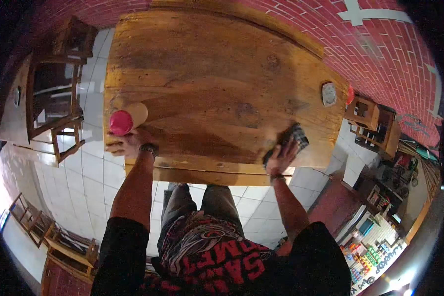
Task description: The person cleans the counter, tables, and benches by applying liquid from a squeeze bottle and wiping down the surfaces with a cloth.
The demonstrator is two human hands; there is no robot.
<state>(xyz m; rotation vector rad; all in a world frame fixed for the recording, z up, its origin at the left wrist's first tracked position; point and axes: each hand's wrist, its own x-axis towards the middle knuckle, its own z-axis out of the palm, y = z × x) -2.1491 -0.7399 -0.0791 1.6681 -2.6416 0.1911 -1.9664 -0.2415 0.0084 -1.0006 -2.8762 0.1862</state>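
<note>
My left hand (126, 144) rests at the table's left front edge with its fingers spread. Just beyond it stands a pale container with a pink lid (121, 123); whether my fingertips touch it I cannot tell. On the right part of the wooden table (197, 59), my right hand (283, 157) presses on a dark checkered cloth (297, 136). The cloth sticks out past the fingers and beside the palm, and the rest of it is hidden under my hand.
A grey ashtray-like dish (329, 93) sits near the table's right edge, with a red round thing (350, 94) beside it. Wooden chairs (66, 143) stand to the left, and a wooden stool (362, 112) to the right. A pink brick-patterned wall (380, 44) borders the far side.
</note>
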